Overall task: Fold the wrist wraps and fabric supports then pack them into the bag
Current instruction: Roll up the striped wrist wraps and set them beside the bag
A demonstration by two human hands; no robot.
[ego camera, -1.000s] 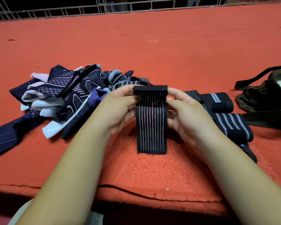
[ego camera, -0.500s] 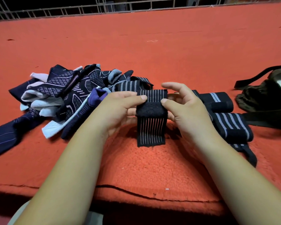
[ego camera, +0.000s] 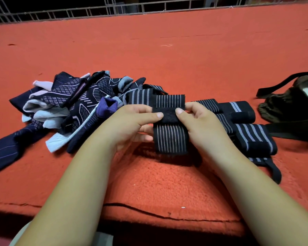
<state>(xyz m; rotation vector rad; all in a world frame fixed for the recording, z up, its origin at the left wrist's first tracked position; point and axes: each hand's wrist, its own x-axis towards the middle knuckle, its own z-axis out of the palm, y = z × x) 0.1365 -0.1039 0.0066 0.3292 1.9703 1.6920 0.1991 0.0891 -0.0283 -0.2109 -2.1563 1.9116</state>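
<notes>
A black wrist wrap (ego camera: 170,139) with thin pale stripes is held folded just above the red surface at the centre. My left hand (ego camera: 132,123) grips its left edge, thumb on the plain black strip across its middle. My right hand (ego camera: 201,125) grips the right edge, thumb on the same strip. Two folded striped wraps (ego camera: 252,137) lie to the right of my right hand. A heap of dark patterned fabric supports (ego camera: 64,107) lies to the left. The dark olive bag (ego camera: 292,107) sits at the right edge, straps spread out.
A red carpet-like cover (ego camera: 167,59) spans the whole work surface; its front edge runs near my forearms. A metal wire grid (ego camera: 114,9) borders the far side. A loose black strap end (ego camera: 272,171) lies under my right forearm.
The wrap hung long from both hands a second ago. Its top has been folded down over the front, and both thumbs now press on the black strip.
</notes>
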